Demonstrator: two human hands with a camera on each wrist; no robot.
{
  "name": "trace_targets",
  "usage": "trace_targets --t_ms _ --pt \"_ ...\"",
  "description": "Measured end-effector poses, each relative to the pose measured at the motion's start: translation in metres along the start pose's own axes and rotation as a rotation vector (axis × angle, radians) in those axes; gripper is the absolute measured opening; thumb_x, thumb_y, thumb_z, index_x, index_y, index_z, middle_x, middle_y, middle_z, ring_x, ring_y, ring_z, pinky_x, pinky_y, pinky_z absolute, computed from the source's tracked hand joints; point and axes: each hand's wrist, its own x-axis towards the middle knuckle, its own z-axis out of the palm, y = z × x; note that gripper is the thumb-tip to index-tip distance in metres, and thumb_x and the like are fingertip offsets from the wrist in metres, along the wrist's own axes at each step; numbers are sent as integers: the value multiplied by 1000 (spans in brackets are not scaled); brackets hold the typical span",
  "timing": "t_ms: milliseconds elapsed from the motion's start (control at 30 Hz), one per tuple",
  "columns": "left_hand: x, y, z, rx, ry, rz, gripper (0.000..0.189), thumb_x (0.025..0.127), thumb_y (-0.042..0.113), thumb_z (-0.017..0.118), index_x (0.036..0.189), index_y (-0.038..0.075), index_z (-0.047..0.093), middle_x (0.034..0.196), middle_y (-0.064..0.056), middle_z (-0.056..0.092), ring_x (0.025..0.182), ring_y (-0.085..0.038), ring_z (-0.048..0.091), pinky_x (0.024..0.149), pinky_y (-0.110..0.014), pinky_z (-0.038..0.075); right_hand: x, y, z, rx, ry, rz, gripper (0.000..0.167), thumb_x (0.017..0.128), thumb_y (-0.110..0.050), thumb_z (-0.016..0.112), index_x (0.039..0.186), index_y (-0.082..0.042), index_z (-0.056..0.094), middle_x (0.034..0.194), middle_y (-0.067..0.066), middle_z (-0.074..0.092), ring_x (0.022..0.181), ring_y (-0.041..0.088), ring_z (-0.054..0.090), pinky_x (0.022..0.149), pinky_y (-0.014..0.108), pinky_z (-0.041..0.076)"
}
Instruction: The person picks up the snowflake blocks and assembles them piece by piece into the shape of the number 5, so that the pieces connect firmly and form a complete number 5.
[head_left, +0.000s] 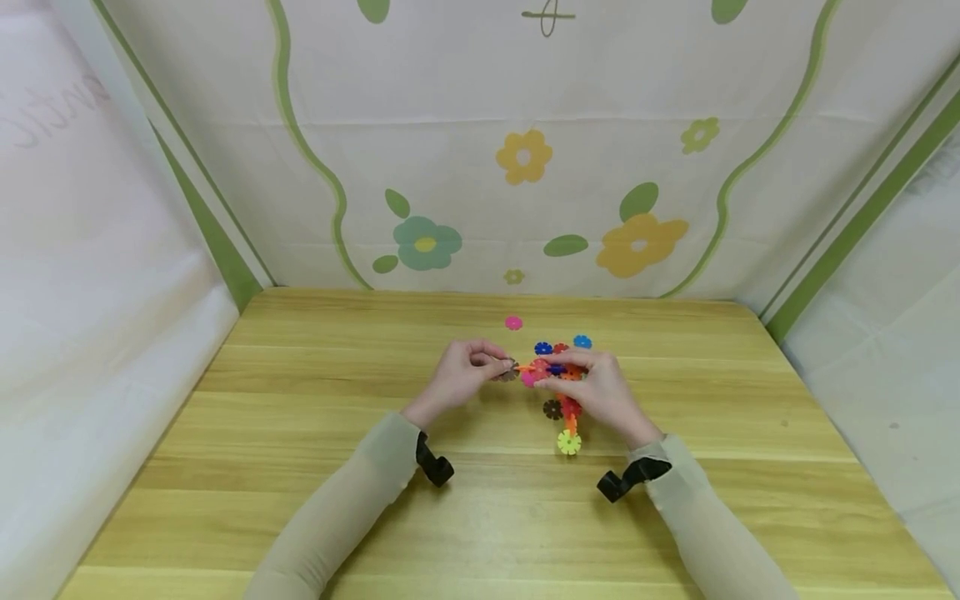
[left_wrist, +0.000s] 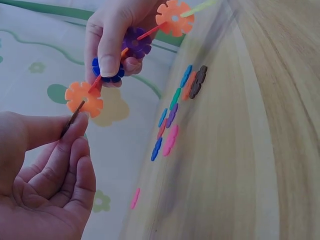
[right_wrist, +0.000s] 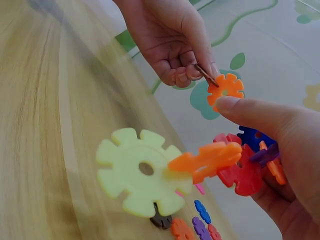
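Observation:
My left hand (head_left: 459,375) pinches a brown notched plastic disc (left_wrist: 73,121) between thumb and forefinger. That disc's edge meets the slot side of an orange disc (left_wrist: 79,95) at the near end of a linked chain. My right hand (head_left: 602,390) holds this chain, its thumb lying over a dark blue disc (left_wrist: 114,75). Farther along the chain come a purple disc (left_wrist: 137,44), a red disc (right_wrist: 246,172), another orange disc (right_wrist: 207,159) and a pale yellow disc (right_wrist: 137,172) at the far end. The right hand's fingers partly hide the chain's middle.
Loose discs lie flat on the wooden table (head_left: 337,500) beneath and behind the hands: a pink disc (head_left: 513,322), a blue one (head_left: 543,348), a light blue one (head_left: 582,342), a dark brown one (head_left: 552,409) and several others. A printed cloth wall (head_left: 450,167) stands behind the table.

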Motion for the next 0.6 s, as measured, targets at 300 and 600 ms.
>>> trace_targets --t_ms 300,600 --pt "0 -1 -6 18 -29 9 12 95 16 75 103 7 73 85 -4 73 90 -42 69 80 -56 54 2 -2 -1 16 -20 -5 41 80 -41 87 114 -20 79 117 -2 70 114 24 60 97 50 51" --pt "-4 -3 -17 -13 -145 -16 13 98 13 71 105 2 72 88 -7 76 93 -42 70 87 -54 56 8 -11 -2 7 -79 9 37 81 -40 88 115 -30 78 123 -3 67 117 23 56 96 51 50"
